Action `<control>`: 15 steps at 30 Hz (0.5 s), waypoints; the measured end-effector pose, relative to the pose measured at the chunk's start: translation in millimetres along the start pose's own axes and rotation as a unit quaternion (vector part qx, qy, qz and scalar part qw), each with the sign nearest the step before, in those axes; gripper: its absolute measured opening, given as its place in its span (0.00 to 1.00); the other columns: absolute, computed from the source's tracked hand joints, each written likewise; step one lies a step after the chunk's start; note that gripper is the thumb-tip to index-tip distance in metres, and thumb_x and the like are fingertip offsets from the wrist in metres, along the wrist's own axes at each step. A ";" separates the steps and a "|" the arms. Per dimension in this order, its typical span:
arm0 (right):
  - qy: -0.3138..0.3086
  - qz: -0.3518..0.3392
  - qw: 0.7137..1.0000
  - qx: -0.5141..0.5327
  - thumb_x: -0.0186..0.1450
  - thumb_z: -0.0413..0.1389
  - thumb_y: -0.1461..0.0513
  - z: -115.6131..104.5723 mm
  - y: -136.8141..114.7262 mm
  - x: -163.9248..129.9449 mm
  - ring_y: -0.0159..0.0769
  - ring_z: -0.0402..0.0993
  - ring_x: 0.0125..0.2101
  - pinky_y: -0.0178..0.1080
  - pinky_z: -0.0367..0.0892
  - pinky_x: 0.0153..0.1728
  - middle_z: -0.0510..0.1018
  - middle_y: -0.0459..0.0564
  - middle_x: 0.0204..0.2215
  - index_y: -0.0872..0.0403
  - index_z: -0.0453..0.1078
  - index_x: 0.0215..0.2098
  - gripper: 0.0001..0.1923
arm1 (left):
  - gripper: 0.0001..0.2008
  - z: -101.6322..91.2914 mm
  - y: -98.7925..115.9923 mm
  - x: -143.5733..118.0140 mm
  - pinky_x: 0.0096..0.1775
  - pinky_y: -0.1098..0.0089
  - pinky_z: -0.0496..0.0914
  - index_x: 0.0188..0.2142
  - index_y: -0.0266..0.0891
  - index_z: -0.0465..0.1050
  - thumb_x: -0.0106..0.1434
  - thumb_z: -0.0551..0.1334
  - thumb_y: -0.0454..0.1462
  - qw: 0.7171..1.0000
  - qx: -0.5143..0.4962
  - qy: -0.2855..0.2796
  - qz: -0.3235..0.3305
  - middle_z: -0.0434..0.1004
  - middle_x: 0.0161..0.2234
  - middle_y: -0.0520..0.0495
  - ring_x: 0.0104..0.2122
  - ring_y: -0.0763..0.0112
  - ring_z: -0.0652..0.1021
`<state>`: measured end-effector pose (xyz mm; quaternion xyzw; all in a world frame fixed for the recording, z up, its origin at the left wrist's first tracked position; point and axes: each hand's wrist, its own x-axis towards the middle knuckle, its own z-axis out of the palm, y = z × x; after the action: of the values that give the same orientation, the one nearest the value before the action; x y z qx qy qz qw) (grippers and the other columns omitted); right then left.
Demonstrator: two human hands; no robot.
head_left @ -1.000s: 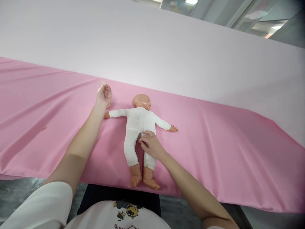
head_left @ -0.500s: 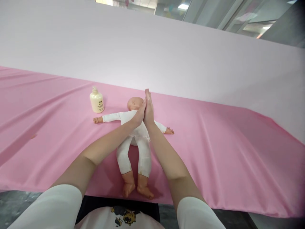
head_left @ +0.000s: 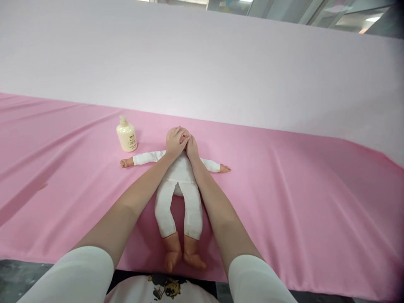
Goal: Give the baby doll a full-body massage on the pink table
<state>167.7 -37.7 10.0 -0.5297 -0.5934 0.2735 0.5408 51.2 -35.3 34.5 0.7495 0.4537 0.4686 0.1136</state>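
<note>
A baby doll (head_left: 180,172) in a white suit lies face up, its arms spread and its bare feet towards me. My left hand (head_left: 176,142) rests over the left part of the doll's head and face, fingers extended. On the other side my right hand (head_left: 191,147) touches the doll's face near the cheek, its fingers partly bent and lying along it. The two hands almost meet at the fingers, and they hide most of the doll's face and neck.
A cream pump bottle (head_left: 126,135) stands beyond the doll's outstretched arm on the left. Pink cloth (head_left: 268,202) with folds covers the table. Behind it rises a white wall panel (head_left: 202,71), with window panes above.
My hands were pressed palm to palm above the doll's chest and face. They have parted and come down onto the doll's head. The view has shifted slightly.
</note>
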 end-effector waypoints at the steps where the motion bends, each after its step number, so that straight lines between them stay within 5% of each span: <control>1: 0.004 0.027 1.000 -0.003 0.69 0.35 0.36 -0.2 -2.4 -2.5 0.46 0.59 0.69 0.57 0.50 0.71 0.65 0.58 0.68 0.53 0.56 0.69 0.42 | 0.21 -0.2 -2.7 -2.2 0.70 0.51 0.53 0.57 0.37 0.73 0.68 0.61 0.42 1.000 -0.001 0.004 -0.005 0.65 0.67 0.36 0.68 0.53 0.63; 4: 0.004 0.070 0.997 -0.013 0.65 0.39 0.33 0.5 -13.4 -9.6 0.48 0.56 0.70 0.53 0.49 0.72 0.61 0.60 0.70 0.58 0.53 0.71 0.50 | 0.22 -2.0 -12.6 -7.1 0.70 0.45 0.50 0.60 0.42 0.70 0.70 0.57 0.46 0.999 -0.021 0.017 -0.023 0.64 0.68 0.40 0.70 0.52 0.59; 8: -0.027 -0.006 0.999 -0.032 0.66 0.40 0.33 3.3 -24.2 -17.0 0.44 0.54 0.71 0.51 0.47 0.73 0.58 0.56 0.72 0.54 0.48 0.73 0.49 | 0.28 -9.8 -33.0 -10.9 0.71 0.49 0.49 0.64 0.42 0.66 0.73 0.48 0.53 0.996 -0.090 0.017 -0.012 0.62 0.68 0.39 0.70 0.57 0.59; 15: -0.077 -0.079 0.992 -0.060 0.69 0.38 0.35 -0.5 -23.2 -23.0 0.39 0.38 0.75 0.51 0.44 0.74 0.52 0.45 0.74 0.46 0.58 0.70 0.40 | 0.35 -18.6 -52.8 -12.4 0.71 0.56 0.53 0.64 0.41 0.67 0.72 0.41 0.59 0.991 -0.135 -0.001 0.006 0.61 0.69 0.39 0.70 0.61 0.60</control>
<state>157.1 -65.9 22.9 -0.4901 -0.6886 0.2343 0.4804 4.1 -20.1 5.6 0.7302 0.3818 0.5256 0.2115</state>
